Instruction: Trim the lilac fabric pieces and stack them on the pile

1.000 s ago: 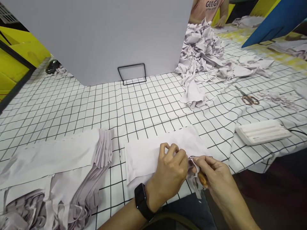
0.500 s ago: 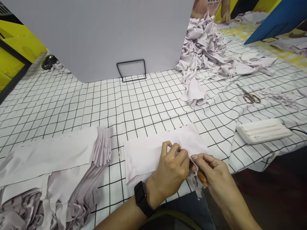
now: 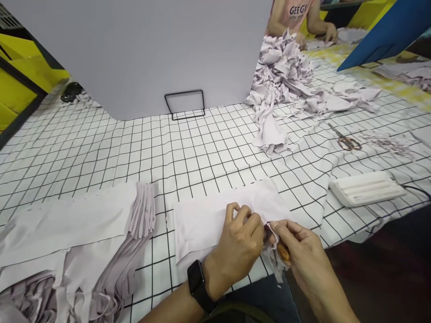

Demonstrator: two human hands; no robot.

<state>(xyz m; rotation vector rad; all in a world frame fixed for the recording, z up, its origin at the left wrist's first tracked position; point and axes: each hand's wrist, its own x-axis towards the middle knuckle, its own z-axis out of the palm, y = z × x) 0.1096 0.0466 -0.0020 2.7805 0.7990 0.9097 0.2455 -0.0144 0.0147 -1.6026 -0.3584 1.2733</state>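
A pale lilac cloth piece [image 3: 202, 222] lies folded flat on the checked table in front of me. My left hand [image 3: 237, 246], with a black watch on its wrist, is closed with bent fingers over the cloth's near right part, pinching it near the edge. Thumb and fingers of my right hand [image 3: 305, 251] pinch a narrow edge of the same cloth just beside. An amber-coloured tool handle [image 3: 284, 255] sits under the right fingers; its working end is hidden. Loose strips [image 3: 276, 264] of cloth hang below the hands at the table edge.
Stacked lilac cloth pieces [image 3: 77, 220] lie at left. A grey board [image 3: 151, 54] on a wire stand [image 3: 185, 104] rises behind. To the right are scissors [image 3: 349, 142], thread scraps [image 3: 389, 143], a white corded device [image 3: 367, 188] and a cloth heap [image 3: 283, 67]. A co-worker's hands [image 3: 330, 33] handle cloth beyond.
The view has tilted up slightly, so the co-worker shows more at the far right. My two hands keep nearly the same hold on the cloth, with the right fingers shifting slightly.
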